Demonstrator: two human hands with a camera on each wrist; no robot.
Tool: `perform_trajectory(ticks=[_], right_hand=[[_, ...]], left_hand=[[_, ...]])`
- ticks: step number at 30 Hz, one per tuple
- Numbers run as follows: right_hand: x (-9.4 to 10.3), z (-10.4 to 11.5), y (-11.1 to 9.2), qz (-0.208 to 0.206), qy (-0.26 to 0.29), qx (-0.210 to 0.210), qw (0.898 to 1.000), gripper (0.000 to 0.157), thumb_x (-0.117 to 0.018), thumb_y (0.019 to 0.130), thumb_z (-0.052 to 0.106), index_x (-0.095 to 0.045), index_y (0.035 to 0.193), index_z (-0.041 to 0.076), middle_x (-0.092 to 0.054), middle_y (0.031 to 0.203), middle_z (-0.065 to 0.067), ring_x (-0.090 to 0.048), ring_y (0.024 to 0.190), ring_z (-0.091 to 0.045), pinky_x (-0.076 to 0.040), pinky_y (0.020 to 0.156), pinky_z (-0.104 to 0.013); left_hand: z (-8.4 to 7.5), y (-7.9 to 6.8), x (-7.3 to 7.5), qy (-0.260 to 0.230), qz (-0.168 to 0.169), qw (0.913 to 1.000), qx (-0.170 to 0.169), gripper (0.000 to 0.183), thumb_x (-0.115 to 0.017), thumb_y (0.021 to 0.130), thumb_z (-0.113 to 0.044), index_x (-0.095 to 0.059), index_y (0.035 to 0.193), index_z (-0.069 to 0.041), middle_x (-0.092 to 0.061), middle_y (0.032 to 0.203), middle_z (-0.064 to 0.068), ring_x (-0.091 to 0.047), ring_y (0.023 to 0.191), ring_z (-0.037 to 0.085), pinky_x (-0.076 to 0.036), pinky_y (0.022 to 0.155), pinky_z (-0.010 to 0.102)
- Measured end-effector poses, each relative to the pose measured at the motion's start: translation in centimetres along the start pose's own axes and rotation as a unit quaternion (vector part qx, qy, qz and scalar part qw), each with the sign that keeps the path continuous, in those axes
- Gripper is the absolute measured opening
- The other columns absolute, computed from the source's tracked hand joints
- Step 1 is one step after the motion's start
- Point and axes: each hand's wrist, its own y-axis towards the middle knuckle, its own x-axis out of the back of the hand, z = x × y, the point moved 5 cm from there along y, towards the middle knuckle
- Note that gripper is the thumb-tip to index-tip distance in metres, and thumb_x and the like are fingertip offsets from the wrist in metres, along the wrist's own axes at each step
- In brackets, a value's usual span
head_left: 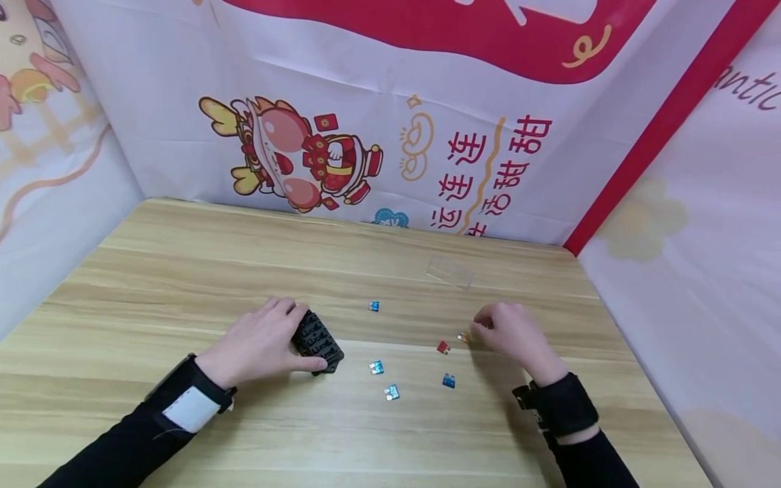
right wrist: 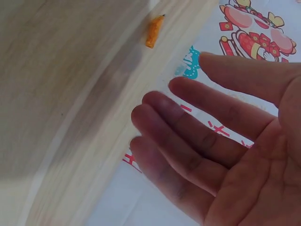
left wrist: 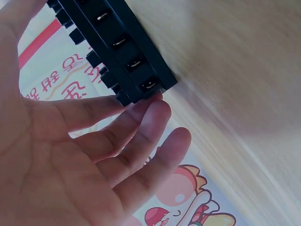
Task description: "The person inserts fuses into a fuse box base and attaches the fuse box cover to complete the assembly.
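Observation:
My left hand [head_left: 262, 342] grips a black fuse box [head_left: 316, 342] with rows of slots, thumb at its near end and fingers at the far end. The left wrist view shows metal contacts in the slots of the fuse box [left wrist: 134, 63]. Over on the right, my right hand [head_left: 512, 333] hovers beside an orange blade fuse [head_left: 464, 337], its fingers loosely bent and holding nothing. In the right wrist view a gap separates the fingertips from the orange fuse [right wrist: 154, 32]. A red blade fuse [head_left: 443, 348] lies just left of the orange one.
Several blue blade fuses lie scattered between the hands: one farther back [head_left: 374, 306], one near the red fuse [head_left: 449, 381], two closer to the fuse box [head_left: 376, 367]. A thin clear plastic piece [head_left: 449, 272] lies toward the back. Printed cloth [head_left: 378, 88] walls the wooden table [head_left: 213, 257].

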Motion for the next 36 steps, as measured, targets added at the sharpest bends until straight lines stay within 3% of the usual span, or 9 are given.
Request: perform_trajectory(ticks=[7, 13, 21, 31, 36], right_hand=[[-0.5, 0.2, 0.1, 0.019, 0.006, 0.008, 1.000, 0.014, -0.069, 0.084, 0.017, -0.074, 0.091, 0.006, -0.060, 0.073, 0.004, -0.049, 0.060, -0.009, -0.041, 0.056, -0.026], [-1.0, 0.4, 0.1, 0.027, 0.015, 0.019, 0.999, 0.013, -0.073, 0.082, 0.025, -0.073, 0.082, 0.012, -0.053, 0.061, 0.008, -0.043, 0.053, -0.008, -0.034, 0.050, -0.025], [-1.6, 0.6, 0.0, 0.044, 0.033, 0.011, 0.998, 0.011, -0.073, 0.083, 0.025, -0.075, 0.084, 0.013, -0.057, 0.063, 0.009, -0.045, 0.053, -0.008, -0.035, 0.050, -0.026], [-1.7, 1.1, 0.0, 0.028, 0.026, 0.041, 0.998, 0.006, -0.074, 0.082, 0.021, -0.073, 0.078, 0.017, -0.045, 0.055, 0.013, -0.035, 0.048, -0.005, -0.026, 0.046, -0.023], [-1.9, 1.3, 0.1, 0.023, 0.023, 0.051, 0.998, 0.005, -0.075, 0.080, 0.019, -0.072, 0.076, 0.019, -0.050, 0.062, 0.012, -0.038, 0.053, -0.005, -0.028, 0.048, -0.024]], left_hand=[[0.2, -0.2, 0.2, -0.005, -0.009, 0.9998, 0.016, 0.105, -0.059, 0.064, -0.081, -0.057, 0.121, 0.007, -0.056, 0.115, 0.022, -0.054, 0.101, 0.032, -0.044, 0.083, 0.050], [0.2, -0.4, 0.3, -0.004, -0.017, 0.9995, 0.025, 0.102, -0.060, 0.061, -0.083, -0.060, 0.112, 0.006, -0.058, 0.106, 0.020, -0.054, 0.091, 0.027, -0.047, 0.078, 0.046], [0.3, -0.3, 0.1, -0.008, -0.016, 0.9997, 0.016, 0.104, -0.058, 0.063, -0.083, -0.059, 0.116, 0.006, -0.058, 0.111, 0.021, -0.056, 0.099, 0.031, -0.046, 0.081, 0.049], [0.3, -0.1, 0.0, -0.008, -0.019, 0.9997, 0.012, 0.102, -0.058, 0.064, -0.083, -0.060, 0.113, 0.006, -0.058, 0.108, 0.020, -0.056, 0.097, 0.030, -0.046, 0.080, 0.047], [0.4, -0.2, -0.1, -0.008, -0.017, 0.9997, 0.015, 0.102, -0.059, 0.063, -0.083, -0.060, 0.114, 0.006, -0.058, 0.109, 0.020, -0.056, 0.097, 0.030, -0.047, 0.078, 0.048]])
